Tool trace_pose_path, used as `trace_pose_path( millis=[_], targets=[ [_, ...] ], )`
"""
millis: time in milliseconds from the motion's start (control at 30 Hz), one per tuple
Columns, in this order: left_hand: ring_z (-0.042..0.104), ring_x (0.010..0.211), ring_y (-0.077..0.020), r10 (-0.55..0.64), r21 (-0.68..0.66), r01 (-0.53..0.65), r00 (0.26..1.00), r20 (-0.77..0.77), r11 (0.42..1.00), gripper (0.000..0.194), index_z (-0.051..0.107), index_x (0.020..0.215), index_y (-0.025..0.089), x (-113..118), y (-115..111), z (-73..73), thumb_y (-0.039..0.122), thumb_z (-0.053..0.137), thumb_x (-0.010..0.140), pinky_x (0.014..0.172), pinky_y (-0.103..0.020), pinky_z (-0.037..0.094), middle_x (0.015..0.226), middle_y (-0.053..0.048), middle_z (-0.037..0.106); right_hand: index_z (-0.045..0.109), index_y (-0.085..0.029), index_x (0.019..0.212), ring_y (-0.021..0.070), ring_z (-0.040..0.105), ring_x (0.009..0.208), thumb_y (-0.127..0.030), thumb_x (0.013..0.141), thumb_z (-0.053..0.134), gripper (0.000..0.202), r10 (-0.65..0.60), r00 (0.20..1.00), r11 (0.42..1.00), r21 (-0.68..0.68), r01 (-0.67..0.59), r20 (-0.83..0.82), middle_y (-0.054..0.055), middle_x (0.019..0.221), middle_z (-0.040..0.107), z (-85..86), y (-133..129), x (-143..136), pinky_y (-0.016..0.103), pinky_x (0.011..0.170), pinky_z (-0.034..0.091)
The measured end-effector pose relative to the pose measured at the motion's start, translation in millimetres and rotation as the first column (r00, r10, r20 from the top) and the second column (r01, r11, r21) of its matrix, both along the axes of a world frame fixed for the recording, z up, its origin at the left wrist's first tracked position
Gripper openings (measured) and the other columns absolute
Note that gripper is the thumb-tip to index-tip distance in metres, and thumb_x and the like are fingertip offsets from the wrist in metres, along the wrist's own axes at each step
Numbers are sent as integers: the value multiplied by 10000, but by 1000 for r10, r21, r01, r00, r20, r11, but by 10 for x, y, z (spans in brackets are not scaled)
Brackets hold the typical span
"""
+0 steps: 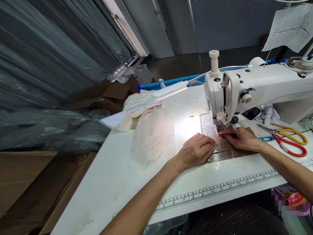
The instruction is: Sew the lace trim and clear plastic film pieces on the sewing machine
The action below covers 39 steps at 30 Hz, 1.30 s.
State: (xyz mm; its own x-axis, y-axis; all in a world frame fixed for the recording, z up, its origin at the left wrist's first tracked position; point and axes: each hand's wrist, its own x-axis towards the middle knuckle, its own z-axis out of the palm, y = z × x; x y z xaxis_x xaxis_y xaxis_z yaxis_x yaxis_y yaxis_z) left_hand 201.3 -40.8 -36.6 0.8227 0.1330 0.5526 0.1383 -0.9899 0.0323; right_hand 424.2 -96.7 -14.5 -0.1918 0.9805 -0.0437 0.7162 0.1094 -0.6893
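Note:
The needle area of a white sewing machine (266, 81) is between and just beyond my hands. My left hand (197, 150) lies palm down at the left of the needle. Its fingers rest on the edge of a thin, sheer fabric with small red marks (210, 131). My right hand (241, 138) is close beside the presser foot (218, 127), its thumb and index finger gathered at the fabric; the fingertips are partly hidden. A shiny brown sheet (221, 156) lies beneath both hands.
Pale sheer cloth (154, 137) is heaped on the white table (102, 186) at left. Scissors with yellow and red handles (290, 138) lie at right. A lit lamp (171, 90) hangs over the table. Cardboard boxes (117, 89) stand beyond, and a ruler strip (220, 191) runs along the front.

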Motion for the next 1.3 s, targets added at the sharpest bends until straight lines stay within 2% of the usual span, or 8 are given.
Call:
trace_pose_path(
  millis=[67,200,300,433,633,833,1067,1300],
  targets=[
    [637,718,-149,-7,-11,8,1000,28,1000,137,633,892,155,10,1,-1,119,503,915,591,-297,507,900,-56,722,743,-215,1069,124,588,631,-189,869,458,349,-14,999,1000,13,15,-32,3,753,698,-2,-20,46,252,658,455],
    [641,732,-148,-9,-89,19,994,108,996,99,616,913,156,22,1,1,103,532,905,616,-292,542,892,-55,715,770,-188,932,154,631,801,-122,807,481,322,172,985,981,99,-168,-33,43,925,716,8,-114,95,287,781,484],
    [656,766,-155,-9,-133,25,992,122,991,105,614,943,148,19,3,-1,88,539,899,645,-293,567,892,-68,709,754,-216,1051,182,625,897,-128,817,502,355,286,955,947,132,-294,77,59,1006,691,18,-191,57,324,836,485],
    [656,767,-154,-17,-128,31,993,115,991,110,609,954,150,27,3,1,83,542,896,642,-288,565,898,-69,712,710,-272,1171,224,598,967,-164,857,527,379,333,895,919,108,-378,297,89,1061,646,37,-233,-30,344,794,484],
    [622,693,-143,-37,-42,40,997,61,998,95,596,929,158,54,3,24,96,528,905,578,-288,508,893,-52,718,721,-297,1147,216,586,956,-177,877,527,353,329,889,920,105,-378,318,79,1026,631,22,-225,-27,330,776,477],
    [630,751,-157,-85,28,85,996,16,996,96,593,1005,140,33,25,8,142,532,931,602,-293,511,929,-59,712,658,-245,1257,189,601,962,-184,898,481,405,251,961,944,188,-270,117,93,1122,613,-128,-153,56,351,880,496],
    [608,722,-152,-48,98,43,998,41,994,106,597,935,136,40,-11,39,115,493,930,593,-296,481,921,-69,712,631,-226,1287,209,608,907,-218,935,442,400,156,949,956,201,-215,274,116,1073,617,-143,-124,-10,361,806,520],
    [617,721,-151,-54,66,51,998,45,997,84,595,924,132,46,-11,30,97,520,916,612,-305,491,912,-64,719,630,-212,1293,213,604,899,-191,913,450,421,127,959,964,195,-179,252,121,1085,614,-145,-136,-23,364,807,508]
  ],
)
